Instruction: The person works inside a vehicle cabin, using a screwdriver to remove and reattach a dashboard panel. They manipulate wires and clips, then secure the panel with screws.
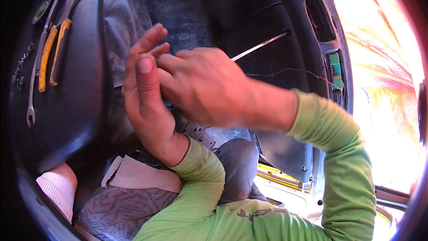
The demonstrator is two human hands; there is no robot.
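Left hand: the left hand (145,98) stands upright on its green sleeve (200,169), palm turned toward the other hand, fingers (149,40) mostly straight and spread only a little; open, gripping nothing that shows.
Right hand: the right hand (205,87) comes in from the right, knuckles up, fingers curled and pressed against the left palm and fingers; it is blurred, and whether it pinches something small between the two hands cannot be told.
Between the hands: a speck of blue shows just under the right hand's knuckles, too hidden to name.
Below the hands: a grey perforated metal bracket (198,134) lies just under the wrists, near the person's knee in grey cloth (238,165).
Rod: a thin bright metal rod (261,46) emerges just behind the right hand; its long axis slants up and to the right, the far tip meeting the black door panel (249,13).
Wire: a thin red and black wire (303,72) runs right of the hand toward a green connector (335,69) at the panel's edge.
Left of the hands: the black seat (76,89) carries yellow-handled pliers (53,53) and a long spanner (32,93), both lengthwise away from the person, well apart from the left hand.
Open room: dark floor mat (178,13) lies free beyond the fingertips; the bright door opening (388,85) is far right.
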